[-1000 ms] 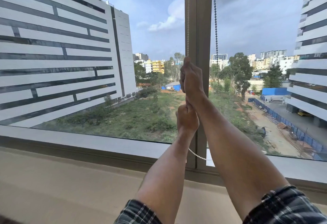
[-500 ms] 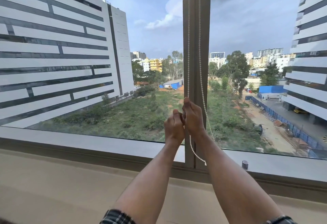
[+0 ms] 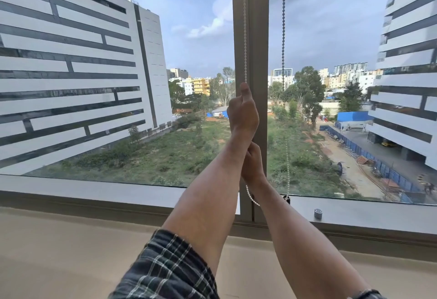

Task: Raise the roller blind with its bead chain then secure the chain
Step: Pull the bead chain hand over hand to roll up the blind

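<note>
The bead chain [image 3: 245,38], a string of small white round beads, hangs down the flat grey window post [image 3: 257,27]. The left hand [image 3: 243,112], raised highest, pinches it between thumb and curled fingers. Just beneath, the right hand [image 3: 254,164] grips the same strand, whose loop curves out below the wrist. Both forearms cross, with checked sleeves [image 3: 170,268].

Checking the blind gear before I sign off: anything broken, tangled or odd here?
Nothing stands out. The bead chain hangs straight along the mullion, gripped by the left hand above the right hand.
</note>
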A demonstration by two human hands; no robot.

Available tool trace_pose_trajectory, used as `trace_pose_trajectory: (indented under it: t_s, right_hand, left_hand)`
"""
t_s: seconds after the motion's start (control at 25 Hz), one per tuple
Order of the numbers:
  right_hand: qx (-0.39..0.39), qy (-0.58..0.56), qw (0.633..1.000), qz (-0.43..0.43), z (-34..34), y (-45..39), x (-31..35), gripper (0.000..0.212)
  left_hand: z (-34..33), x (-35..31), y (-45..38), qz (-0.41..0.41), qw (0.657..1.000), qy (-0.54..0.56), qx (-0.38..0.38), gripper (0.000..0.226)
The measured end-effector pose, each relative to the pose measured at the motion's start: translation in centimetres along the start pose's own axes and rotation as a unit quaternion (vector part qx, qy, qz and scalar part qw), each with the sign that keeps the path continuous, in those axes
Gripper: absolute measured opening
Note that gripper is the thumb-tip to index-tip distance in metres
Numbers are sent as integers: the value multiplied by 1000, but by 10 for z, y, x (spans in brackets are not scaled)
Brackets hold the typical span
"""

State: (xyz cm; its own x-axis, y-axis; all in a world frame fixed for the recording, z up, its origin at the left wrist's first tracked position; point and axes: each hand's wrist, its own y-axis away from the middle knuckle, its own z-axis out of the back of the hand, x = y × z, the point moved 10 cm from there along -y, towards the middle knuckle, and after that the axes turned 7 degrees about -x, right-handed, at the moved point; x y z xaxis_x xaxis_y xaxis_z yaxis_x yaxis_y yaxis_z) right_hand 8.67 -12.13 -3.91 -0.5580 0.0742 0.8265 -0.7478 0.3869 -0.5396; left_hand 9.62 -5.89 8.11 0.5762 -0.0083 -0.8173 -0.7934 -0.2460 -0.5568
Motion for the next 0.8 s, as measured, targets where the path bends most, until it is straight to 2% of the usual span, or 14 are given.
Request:
trace_pose_trajectory:
  t_s: [0.08,0.2,0.28,0.4,0.52,0.56,0.72,0.8]
  right_hand:
    - [-2,40,999,-2,8,5,-5,56]
    - [12,90,996,24,13,16,-7,22]
    - [-2,58,998,40,23,14,-3,26]
    - [-67,-17,996,61,40,-8,25,32]
    - [-94,-45,992,67,35,-38,79,12]
    - [-85,-51,993,56,26,-49,96,11]
    - [-16,-56,998,21,-16,-70,125,42]
    - [-26,-44,998,43,-23,-63,123,51]
  left_hand:
    - [3,6,4,-21,1000,-8,-2,68]
    - [12,25,15,-31,998,-45,-7,71]
    - [21,40,23,-28,997,-73,-9,72]
    - [34,61,37,-6,996,-89,-6,75]
    - [38,73,56,13,995,-98,-1,73]
    - [37,76,64,18,994,-108,7,74]
    - [27,95,92,48,990,-126,29,68]
    - [25,106,99,80,990,-111,30,61]
